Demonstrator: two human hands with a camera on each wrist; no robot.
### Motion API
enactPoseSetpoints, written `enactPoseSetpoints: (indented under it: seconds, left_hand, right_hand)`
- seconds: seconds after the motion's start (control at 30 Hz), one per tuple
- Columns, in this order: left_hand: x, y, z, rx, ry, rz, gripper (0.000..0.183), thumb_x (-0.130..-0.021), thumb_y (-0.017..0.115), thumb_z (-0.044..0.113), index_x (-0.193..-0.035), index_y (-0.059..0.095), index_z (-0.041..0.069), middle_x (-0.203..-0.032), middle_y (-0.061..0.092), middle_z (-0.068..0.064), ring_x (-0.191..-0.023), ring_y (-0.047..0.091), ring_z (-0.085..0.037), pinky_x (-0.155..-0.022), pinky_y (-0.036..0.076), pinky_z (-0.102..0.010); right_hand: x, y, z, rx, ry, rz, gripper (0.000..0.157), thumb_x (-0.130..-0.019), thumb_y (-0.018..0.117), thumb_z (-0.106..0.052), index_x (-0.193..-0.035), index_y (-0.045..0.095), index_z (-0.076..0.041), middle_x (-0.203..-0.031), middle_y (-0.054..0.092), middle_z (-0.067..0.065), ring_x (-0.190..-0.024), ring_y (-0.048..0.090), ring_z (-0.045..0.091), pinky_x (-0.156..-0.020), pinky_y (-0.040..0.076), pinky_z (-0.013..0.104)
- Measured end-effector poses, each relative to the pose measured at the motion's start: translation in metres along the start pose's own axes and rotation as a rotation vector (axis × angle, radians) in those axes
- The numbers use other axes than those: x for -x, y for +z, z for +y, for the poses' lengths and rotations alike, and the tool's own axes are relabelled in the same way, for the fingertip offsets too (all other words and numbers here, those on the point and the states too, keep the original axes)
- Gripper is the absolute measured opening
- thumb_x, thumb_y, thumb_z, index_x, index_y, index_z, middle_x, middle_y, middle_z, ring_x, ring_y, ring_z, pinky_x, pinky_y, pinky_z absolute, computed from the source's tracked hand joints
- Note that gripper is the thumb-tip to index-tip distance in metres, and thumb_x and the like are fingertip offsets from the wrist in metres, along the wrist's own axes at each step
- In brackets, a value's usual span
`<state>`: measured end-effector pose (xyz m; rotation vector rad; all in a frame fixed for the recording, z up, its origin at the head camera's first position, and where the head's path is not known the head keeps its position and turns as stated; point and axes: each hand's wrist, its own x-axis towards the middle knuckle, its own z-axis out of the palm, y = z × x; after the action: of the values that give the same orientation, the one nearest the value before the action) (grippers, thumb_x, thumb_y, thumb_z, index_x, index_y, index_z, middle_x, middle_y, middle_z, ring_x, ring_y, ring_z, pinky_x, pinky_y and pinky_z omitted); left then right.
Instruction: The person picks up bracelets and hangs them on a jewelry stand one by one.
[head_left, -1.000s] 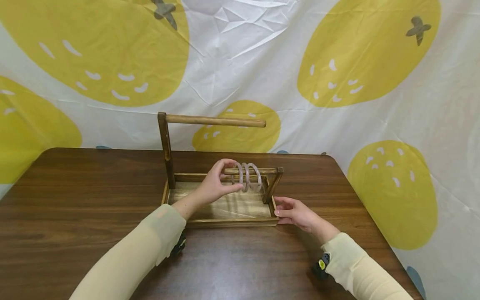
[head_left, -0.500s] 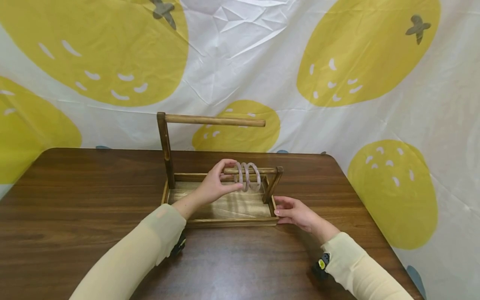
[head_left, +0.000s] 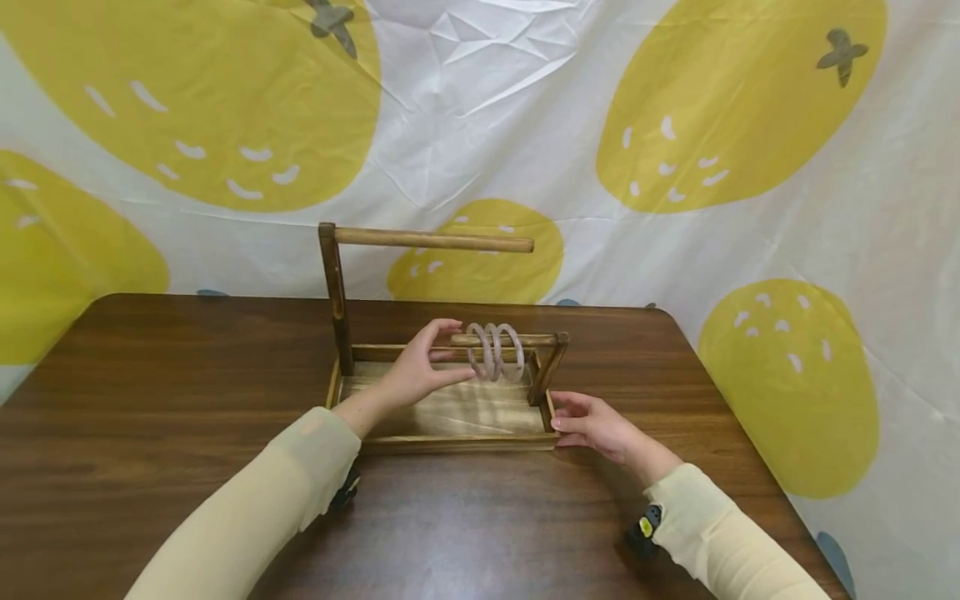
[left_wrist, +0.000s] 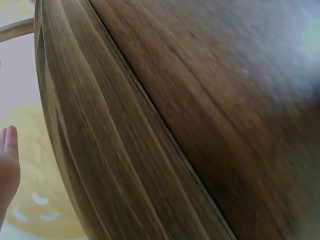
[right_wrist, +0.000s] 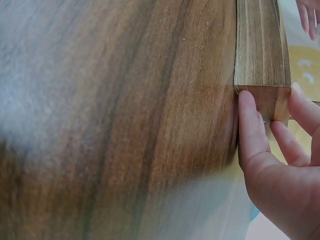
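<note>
A wooden bangle stand (head_left: 442,445) with a tray base and two horizontal rods stands on the table. Three pale, translucent bangles (head_left: 497,353) hang side by side on its lower rod (head_left: 543,340). Just left of them is my left hand (head_left: 411,371), thumb and fingers spread apart with nothing between them. My right hand (head_left: 596,427) pinches the right end of the tray, thumb at the rim and fingers against the outer face. In the right wrist view, its fingertips (right_wrist: 248,107) press the tray's end near the tabletop.
The upper rod (head_left: 435,240) reaches right from a tall post (head_left: 333,292), and its right end is free. Brown wooden table (head_left: 465,525) surrounds the stand. Behind hangs a white cloth (head_left: 487,125) with yellow fruit prints.
My left hand has let go of the bangles and drawn slightly left. The bangles now hang freely on the lower rod. My right hand stays at the tray's end.
</note>
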<state>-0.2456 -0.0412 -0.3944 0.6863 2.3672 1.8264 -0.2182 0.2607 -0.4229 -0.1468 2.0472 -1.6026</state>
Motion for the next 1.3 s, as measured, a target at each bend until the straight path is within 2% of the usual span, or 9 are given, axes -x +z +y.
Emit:
enactPoseSetpoints:
  seconds: [0.3,0.67,0.87,1.0,1.13,1.3]
  left_hand:
    - [0.002,-0.009,-0.002,-0.032,0.022,0.02,0.065,-0.081,0.072,0.008,-0.134,0.037,-0.002,-0.132,0.044,-0.023,-0.122,0.045,-0.04,-0.104,0.04,-0.047]
    - [0.01,-0.023,-0.005,-0.042,-0.006,0.026,0.065,-0.082,0.071,0.012,-0.136,0.036,0.0,-0.135,0.043,-0.023,-0.125,0.043,-0.041,-0.105,0.038,-0.048]
    - [0.011,-0.026,-0.007,-0.048,-0.011,0.025,0.065,-0.083,0.07,0.014,-0.136,0.036,0.0,-0.136,0.042,-0.022,-0.125,0.042,-0.041,-0.106,0.037,-0.048]
    - [0.015,-0.028,-0.008,-0.05,-0.013,0.029,0.064,-0.083,0.07,0.014,-0.136,0.036,0.0,-0.136,0.042,-0.023,-0.125,0.043,-0.041,-0.106,0.037,-0.048]
    - [0.02,-0.033,-0.006,-0.072,-0.015,0.044,0.064,-0.083,0.071,0.013,-0.135,0.037,0.0,-0.135,0.043,-0.022,-0.124,0.044,-0.04,-0.105,0.038,-0.047]
    - [0.026,-0.039,-0.008,-0.091,-0.011,0.055,0.063,-0.082,0.071,0.014,-0.134,0.038,0.0,-0.132,0.045,-0.022,-0.122,0.046,-0.039,-0.105,0.039,-0.046]
  right_hand:
    - [-0.001,0.0,-0.002,0.003,-0.009,-0.004,0.063,-0.093,0.053,-0.003,-0.144,0.019,0.011,-0.111,0.051,0.015,-0.088,0.058,0.009,-0.08,0.055,0.029]
    - [-0.003,-0.001,-0.003,0.005,-0.002,0.003,0.061,-0.093,0.051,-0.001,-0.144,0.02,0.009,-0.111,0.052,0.014,-0.088,0.059,0.009,-0.081,0.055,0.03]
    - [-0.002,-0.003,-0.003,0.022,-0.005,0.009,0.06,-0.093,0.05,-0.001,-0.144,0.02,0.01,-0.117,0.049,0.021,-0.09,0.059,0.01,-0.082,0.055,0.031]
    - [-0.001,-0.003,-0.003,0.05,-0.004,0.02,0.061,-0.092,0.053,-0.002,-0.143,0.022,0.011,-0.113,0.051,0.018,-0.086,0.059,0.009,-0.08,0.055,0.031]
    - [0.0,-0.004,-0.006,0.118,-0.017,0.068,0.058,-0.093,0.054,-0.007,-0.14,0.027,0.013,-0.112,0.054,0.022,-0.085,0.06,0.01,-0.078,0.056,0.032]
    - [0.002,-0.003,-0.014,0.229,-0.054,0.19,0.054,-0.095,0.052,-0.014,-0.14,0.031,0.011,-0.125,0.047,0.033,-0.098,0.06,0.023,-0.078,0.056,0.035]
